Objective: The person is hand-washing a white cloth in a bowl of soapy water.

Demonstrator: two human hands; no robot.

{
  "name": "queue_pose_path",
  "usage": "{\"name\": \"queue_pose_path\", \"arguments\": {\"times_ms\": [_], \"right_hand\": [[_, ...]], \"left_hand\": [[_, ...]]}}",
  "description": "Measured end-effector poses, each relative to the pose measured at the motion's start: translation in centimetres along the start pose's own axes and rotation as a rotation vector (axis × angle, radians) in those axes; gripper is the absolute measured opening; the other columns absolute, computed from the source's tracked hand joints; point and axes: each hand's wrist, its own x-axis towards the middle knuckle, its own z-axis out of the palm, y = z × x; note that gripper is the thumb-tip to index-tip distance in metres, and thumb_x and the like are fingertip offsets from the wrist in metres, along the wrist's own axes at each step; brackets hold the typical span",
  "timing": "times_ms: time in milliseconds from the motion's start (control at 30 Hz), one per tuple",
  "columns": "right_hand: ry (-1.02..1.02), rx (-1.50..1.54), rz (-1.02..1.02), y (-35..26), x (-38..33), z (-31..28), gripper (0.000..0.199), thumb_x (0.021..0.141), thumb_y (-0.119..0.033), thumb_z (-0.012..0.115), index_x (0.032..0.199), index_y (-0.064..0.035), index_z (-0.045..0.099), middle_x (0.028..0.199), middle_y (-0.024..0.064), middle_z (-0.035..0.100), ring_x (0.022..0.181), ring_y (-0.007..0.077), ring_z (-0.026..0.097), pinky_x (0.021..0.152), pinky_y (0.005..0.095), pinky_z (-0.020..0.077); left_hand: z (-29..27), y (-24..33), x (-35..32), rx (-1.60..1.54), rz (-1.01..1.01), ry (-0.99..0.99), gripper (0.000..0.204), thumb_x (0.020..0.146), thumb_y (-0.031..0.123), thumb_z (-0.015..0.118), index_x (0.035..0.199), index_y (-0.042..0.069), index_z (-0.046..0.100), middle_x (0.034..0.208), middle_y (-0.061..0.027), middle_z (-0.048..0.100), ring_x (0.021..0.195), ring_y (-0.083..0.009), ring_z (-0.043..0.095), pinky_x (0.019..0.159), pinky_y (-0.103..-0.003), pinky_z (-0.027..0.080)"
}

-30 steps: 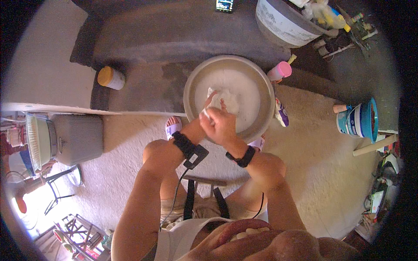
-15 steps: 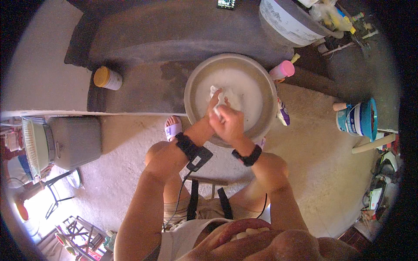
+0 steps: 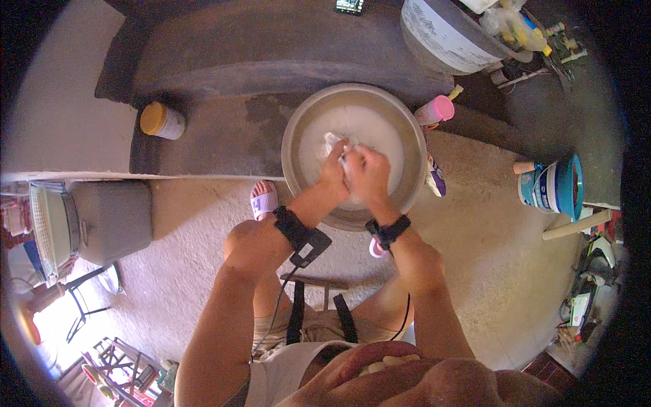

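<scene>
A wide round metal basin (image 3: 294, 146) holds cloudy, whitish water. Over it, my left hand (image 3: 332, 179) is closed on a wet white cloth (image 3: 330, 144), part of which bunches up beyond the fingers. My right hand (image 3: 369, 171) is pressed against the left, its fingers curled on the same cloth and slightly blurred by motion. Most of the cloth between the hands is hidden by them, and its lower part blends into the white suds.
Beside the basin's far right rim stands a pink-lidded container (image 3: 435, 110), with a purple-and-white packet (image 3: 435, 178) below it. A yellow-lidded jar (image 3: 163, 121) rests on the dark ledge at left. A blue bucket (image 3: 568, 187) is at right; a large tub (image 3: 451, 37) sits behind.
My right hand has moved down off the left wrist to beside the left hand, rubbing against the cloth. The view has shifted slightly, and the left hand stays nearly in place.
</scene>
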Motion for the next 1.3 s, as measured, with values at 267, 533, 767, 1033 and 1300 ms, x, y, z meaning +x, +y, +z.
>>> {"name": "queue_pose_path", "arguments": {"times_ms": [267,533,767,1033,1300], "right_hand": [[-0.080,0.088,-0.152,-1.6,-1.8,0.0,0.022,0.079,-0.023,0.060,0.066,-0.0062,0.057,0.057,0.0155,0.055,0.053,0.0325,0.058,0.051,0.0403,0.0448],[-0.086,-0.121,0.305,1.9,0.2,0.2,0.033,0.084,-0.034,0.051,0.073,-0.0046,0.061,0.066,0.0186,0.060,0.061,0.0369,0.059,0.055,0.0457,0.0449],[-0.057,-0.037,0.165,1.4,-0.5,-1.1,0.015,0.082,-0.020,0.055,0.078,-0.0079,0.063,0.067,0.0160,0.060,0.060,0.0329,0.060,0.054,0.0397,0.0452],[-0.050,0.022,0.051,0.1,-1.6,0.1,0.015,0.083,-0.021,0.055,0.090,-0.0087,0.060,0.072,0.0182,0.061,0.063,0.0341,0.060,0.056,0.0422,0.0459],[0.137,-0.221,0.353,4.3,2.8,-3.4,0.015,0.088,-0.019,0.052,0.088,-0.0045,0.050,0.078,0.0155,0.061,0.072,0.0303,0.061,0.062,0.0396,0.0458]], "left_hand": [[0.7,-0.6,0.0,-0.797,-0.530,0.494,0.018,0.090,0.025,0.047,0.104,0.014,0.053,0.094,-0.0075,0.060,0.084,-0.0190,0.058,0.076,-0.038,0.050],[1.3,3.1,2.1,-1.104,-0.716,0.652,0.026,0.087,0.030,0.052,0.106,0.012,0.050,0.085,-0.0045,0.056,0.077,-0.0183,0.057,0.070,-0.034,0.049],[2.3,4.9,2.8,-0.947,-0.738,0.721,0.029,0.083,0.043,0.054,0.078,0.015,0.054,0.068,0.0005,0.053,0.061,-0.0167,0.052,0.058,-0.034,0.046],[1.2,-1.0,2.8,-1.076,-0.749,0.599,0.033,0.083,0.047,0.053,0.083,0.013,0.052,0.072,-0.0033,0.052,0.062,-0.0215,0.052,0.060,-0.036,0.045],[0.6,5.2,3.2,-0.851,-0.185,0.439,0.047,0.093,0.046,0.035,0.115,0.007,0.049,0.111,-0.0112,0.057,0.101,-0.0269,0.057,0.088,-0.041,0.045]]}}
